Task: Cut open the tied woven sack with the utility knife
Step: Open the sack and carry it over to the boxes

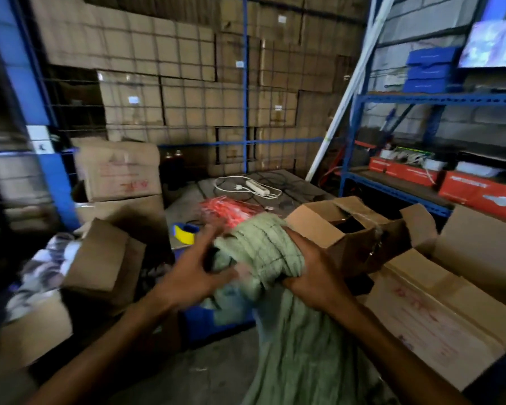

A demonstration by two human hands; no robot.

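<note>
Both of my hands are on the green woven sack (263, 252), up at its bunched, rolled top, which I hold in front of me above the floor while the rest of it hangs down toward the bottom of the view. My right hand (310, 276) is clamped around the gathered neck from the right side, fingers wrapped underneath. My left hand (199, 270) is at the left side of the bundle with fingers spread; it is blurred, so I cannot tell whether it grips the cloth or only touches it.

No utility knife shows in either hand or anywhere I can make out, so I judge the step in hand to be finding and exposing the tie. To do it well I would keep the right hand firm on the neck, pull the folds apart with the left until the knot or cord is clear, and only then bring a blade in, cutting away from the holding fingers.

As for writing: the cardboard box (438, 311) at my right carries faint red print, as does the box (120, 171) at the back left, but blur makes both unreadable. The red cartons (479, 194) on the blue shelf bear white lettering, also illegible.
</note>
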